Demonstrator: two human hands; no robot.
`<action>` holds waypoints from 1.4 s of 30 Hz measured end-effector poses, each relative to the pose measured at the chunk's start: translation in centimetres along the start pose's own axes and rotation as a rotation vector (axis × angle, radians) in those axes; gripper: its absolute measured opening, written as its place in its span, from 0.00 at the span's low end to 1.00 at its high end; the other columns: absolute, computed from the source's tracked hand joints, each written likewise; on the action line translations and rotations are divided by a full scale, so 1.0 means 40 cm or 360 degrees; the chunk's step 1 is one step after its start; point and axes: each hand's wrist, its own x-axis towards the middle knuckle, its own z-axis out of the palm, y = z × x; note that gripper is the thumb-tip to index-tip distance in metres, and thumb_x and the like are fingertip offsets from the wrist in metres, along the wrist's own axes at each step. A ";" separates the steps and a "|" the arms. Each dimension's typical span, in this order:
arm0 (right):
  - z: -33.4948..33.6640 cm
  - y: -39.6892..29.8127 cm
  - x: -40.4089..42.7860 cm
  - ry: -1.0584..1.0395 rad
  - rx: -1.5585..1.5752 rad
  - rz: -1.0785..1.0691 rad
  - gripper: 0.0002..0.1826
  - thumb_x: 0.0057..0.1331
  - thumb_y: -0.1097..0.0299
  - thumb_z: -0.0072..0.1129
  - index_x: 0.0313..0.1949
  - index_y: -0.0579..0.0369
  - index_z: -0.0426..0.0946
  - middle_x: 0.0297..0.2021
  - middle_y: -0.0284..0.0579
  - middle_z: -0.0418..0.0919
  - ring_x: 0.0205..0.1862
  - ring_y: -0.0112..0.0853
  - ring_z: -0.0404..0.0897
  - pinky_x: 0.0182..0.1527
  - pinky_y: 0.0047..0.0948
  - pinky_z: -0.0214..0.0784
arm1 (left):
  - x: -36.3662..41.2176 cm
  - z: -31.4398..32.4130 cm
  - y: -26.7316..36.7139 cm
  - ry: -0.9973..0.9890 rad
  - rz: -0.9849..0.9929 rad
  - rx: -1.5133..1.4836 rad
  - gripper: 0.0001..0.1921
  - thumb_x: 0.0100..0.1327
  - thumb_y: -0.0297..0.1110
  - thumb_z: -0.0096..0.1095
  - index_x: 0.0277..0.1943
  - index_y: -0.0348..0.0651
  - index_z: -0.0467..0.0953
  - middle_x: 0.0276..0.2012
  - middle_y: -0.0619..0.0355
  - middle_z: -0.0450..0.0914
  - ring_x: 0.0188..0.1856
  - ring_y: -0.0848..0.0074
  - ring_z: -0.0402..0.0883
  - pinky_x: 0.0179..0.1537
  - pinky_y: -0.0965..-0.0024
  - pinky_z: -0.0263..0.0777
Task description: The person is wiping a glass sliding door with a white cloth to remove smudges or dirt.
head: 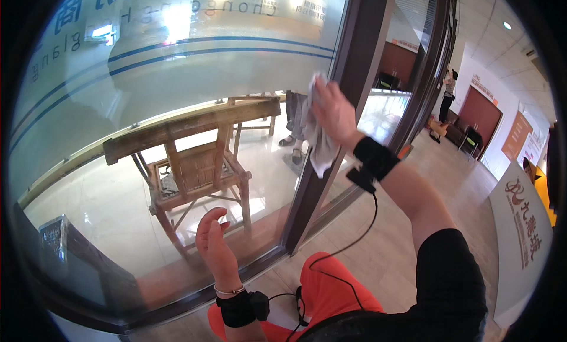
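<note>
A pale grey cloth [320,142] is pressed under my right hand [332,109], up against the right edge of the glass pane [252,173] where it meets the dark frame post [305,209]. The cloth hangs down from the fingers along the post. My left hand [215,240] is raised in front of the lower glass, fingers curled loosely with a gap to the thumb, holding nothing. Whether it touches the glass cannot be told. Frosted film with blue stripes [221,47] and lettering covers the upper pane.
Behind the glass stand a wooden chair [199,165] and a person's legs [294,116]. Black cables [374,218] run from my wristbands. A white sign board [518,244] bearing writing stands at right. Farther off, another person [448,96] stands raised at the glass wall, near dark chairs [471,140].
</note>
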 end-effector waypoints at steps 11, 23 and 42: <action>-0.025 0.040 0.032 -0.0051 -0.0012 0.0002 0.31 0.62 0.66 0.57 0.65 0.51 0.61 0.49 0.51 0.69 0.47 0.49 0.76 0.46 0.42 0.73 | -0.004 -0.002 -0.004 -0.0013 -0.0031 -0.0026 0.13 0.68 0.32 0.49 0.48 0.37 0.79 0.46 0.59 0.81 0.50 0.79 0.76 0.47 0.74 0.69; -0.027 0.039 0.041 -0.0058 0.0013 -0.0001 0.31 0.62 0.67 0.56 0.65 0.52 0.62 0.51 0.49 0.69 0.50 0.48 0.76 0.48 0.42 0.73 | -0.001 0.002 -0.009 0.0002 -0.0030 -0.0078 0.13 0.68 0.31 0.48 0.47 0.36 0.79 0.46 0.59 0.81 0.49 0.78 0.76 0.48 0.74 0.69; -0.035 0.032 0.051 -0.0010 0.0038 0.0047 0.30 0.63 0.65 0.55 0.65 0.53 0.62 0.47 0.50 0.70 0.47 0.50 0.76 0.46 0.43 0.73 | -0.011 0.016 -0.005 -0.0060 -0.0042 -0.0063 0.12 0.68 0.31 0.49 0.46 0.36 0.80 0.45 0.58 0.82 0.49 0.77 0.77 0.48 0.73 0.69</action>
